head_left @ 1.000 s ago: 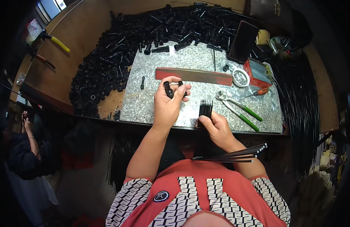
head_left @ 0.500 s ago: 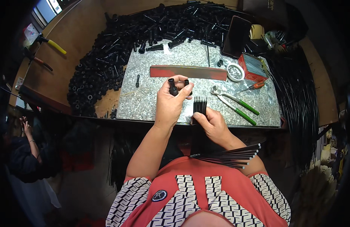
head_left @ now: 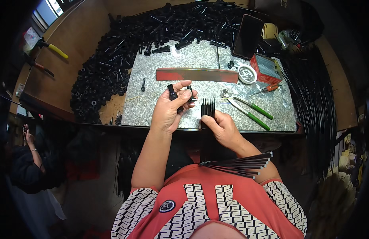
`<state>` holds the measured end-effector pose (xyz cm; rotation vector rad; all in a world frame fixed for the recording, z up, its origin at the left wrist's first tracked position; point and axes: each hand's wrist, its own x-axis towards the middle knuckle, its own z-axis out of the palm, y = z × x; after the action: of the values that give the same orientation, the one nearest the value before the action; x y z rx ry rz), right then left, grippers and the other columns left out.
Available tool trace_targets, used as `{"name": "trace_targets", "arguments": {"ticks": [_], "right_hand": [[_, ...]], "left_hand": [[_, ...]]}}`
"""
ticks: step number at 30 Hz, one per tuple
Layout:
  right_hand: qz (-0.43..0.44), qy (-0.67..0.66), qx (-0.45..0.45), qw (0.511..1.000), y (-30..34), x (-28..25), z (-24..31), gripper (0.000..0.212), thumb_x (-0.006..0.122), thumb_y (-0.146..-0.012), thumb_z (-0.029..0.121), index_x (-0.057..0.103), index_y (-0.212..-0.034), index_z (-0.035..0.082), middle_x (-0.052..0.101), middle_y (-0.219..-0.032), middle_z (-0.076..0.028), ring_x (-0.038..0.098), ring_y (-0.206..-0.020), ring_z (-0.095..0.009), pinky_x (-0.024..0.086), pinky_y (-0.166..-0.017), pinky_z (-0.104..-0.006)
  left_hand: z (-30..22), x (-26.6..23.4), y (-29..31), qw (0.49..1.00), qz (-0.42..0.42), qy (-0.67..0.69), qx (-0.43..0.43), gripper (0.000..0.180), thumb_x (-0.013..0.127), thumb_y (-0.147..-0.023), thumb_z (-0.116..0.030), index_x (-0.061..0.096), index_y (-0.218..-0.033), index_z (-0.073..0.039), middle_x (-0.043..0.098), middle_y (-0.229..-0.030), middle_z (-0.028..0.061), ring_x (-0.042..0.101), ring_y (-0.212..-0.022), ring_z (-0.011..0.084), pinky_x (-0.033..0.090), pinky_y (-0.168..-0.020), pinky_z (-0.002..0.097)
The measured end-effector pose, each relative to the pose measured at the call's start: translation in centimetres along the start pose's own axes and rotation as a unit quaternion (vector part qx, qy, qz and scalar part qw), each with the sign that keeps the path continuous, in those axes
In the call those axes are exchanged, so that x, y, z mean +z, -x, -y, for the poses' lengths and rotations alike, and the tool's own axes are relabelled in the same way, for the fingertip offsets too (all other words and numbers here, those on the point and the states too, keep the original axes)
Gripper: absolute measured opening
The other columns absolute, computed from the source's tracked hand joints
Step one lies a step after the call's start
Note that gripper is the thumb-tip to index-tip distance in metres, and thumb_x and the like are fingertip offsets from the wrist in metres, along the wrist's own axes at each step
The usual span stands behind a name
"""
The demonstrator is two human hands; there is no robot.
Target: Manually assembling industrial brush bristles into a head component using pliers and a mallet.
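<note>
My left hand (head_left: 167, 109) is closed on two black tubular plastic fittings. One fitting (head_left: 172, 92) stands between the palm and thumb; the smaller fitting (head_left: 190, 90) is pinched between thumb and fingers. To its right, my right hand (head_left: 223, 128) grips a flat row of thin black ribs (head_left: 208, 107), thumb across the front, their narrow tips pointing up and away from me. The left fingertips are close to these tips, with a small gap. Below, several black rods with pale round ends (head_left: 248, 166) fan out over my right forearm.
A red-and-dark bar (head_left: 197, 75) lies across the speckled board (head_left: 144, 109). Green-handled pincers (head_left: 248, 109), a screwdriver (head_left: 268, 89), a white dish (head_left: 247, 75), a red box (head_left: 265, 68) and a phone (head_left: 247, 36) are at right. Black fittings (head_left: 106, 65) are heaped behind; another person's hand (head_left: 29, 137) shows far left.
My left hand has shifted left and slightly down, and the fittings in it have tilted. My right hand has stayed nearly in place, still holding the ribs.
</note>
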<state>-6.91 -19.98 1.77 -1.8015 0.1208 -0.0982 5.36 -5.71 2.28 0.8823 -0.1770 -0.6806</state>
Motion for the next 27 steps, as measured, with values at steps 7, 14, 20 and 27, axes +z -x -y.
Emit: {"name": "trace_targets", "arguments": {"ticks": [7,14,20,27], "right_hand": [[0.020,0.021,-0.021,0.999,-0.2,-0.3,-0.1,0.025,0.051,-0.098,0.021,0.060,-0.090,-0.001,0.064,-0.077,-0.004,0.058,-0.071,-0.010,0.047,-0.065,-0.0262],[0.026,0.027,-0.007,0.999,-0.3,-0.4,-0.2,0.025,0.050,-0.098,0.021,0.061,-0.090,0.000,0.064,-0.077,-0.004,0.058,-0.070,-0.011,0.047,-0.065,-0.0268],[0.025,0.062,-0.008,0.998,-0.4,-0.5,0.5,0.028,0.048,-0.099,0.024,0.060,-0.090,0.000,0.062,-0.075,-0.005,0.057,-0.070,-0.012,0.046,-0.064,-0.0275],[0.033,0.066,-0.008,0.997,-0.5,-0.5,0.3,0.030,0.047,-0.099,0.025,0.060,-0.090,0.000,0.062,-0.075,-0.005,0.057,-0.069,-0.013,0.046,-0.064,-0.0285]], "left_hand": [[0.1,0.3,0.1,1.000,0.002,-0.002,-0.020,0.028,0.068,-0.085,-0.008,0.061,-0.112,-0.003,0.066,-0.094,0.0067,0.062,-0.082,0.0108,0.052,-0.070,0.0225],[-0.1,0.7,-0.1,0.999,0.011,0.032,-0.026,0.032,0.065,-0.086,-0.007,0.058,-0.117,-0.001,0.066,-0.098,0.0115,0.064,-0.083,0.0126,0.053,-0.070,0.0223],[-0.1,0.0,-0.2,0.999,0.032,0.024,-0.029,0.034,0.065,-0.086,-0.006,0.056,-0.119,0.000,0.066,-0.102,0.0153,0.065,-0.085,0.0142,0.054,-0.072,0.0228],[0.1,0.0,-0.3,1.000,0.016,-0.002,-0.025,0.034,0.066,-0.086,-0.007,0.058,-0.118,-0.003,0.066,-0.096,0.0083,0.064,-0.085,0.0123,0.050,-0.070,0.0218]]}}
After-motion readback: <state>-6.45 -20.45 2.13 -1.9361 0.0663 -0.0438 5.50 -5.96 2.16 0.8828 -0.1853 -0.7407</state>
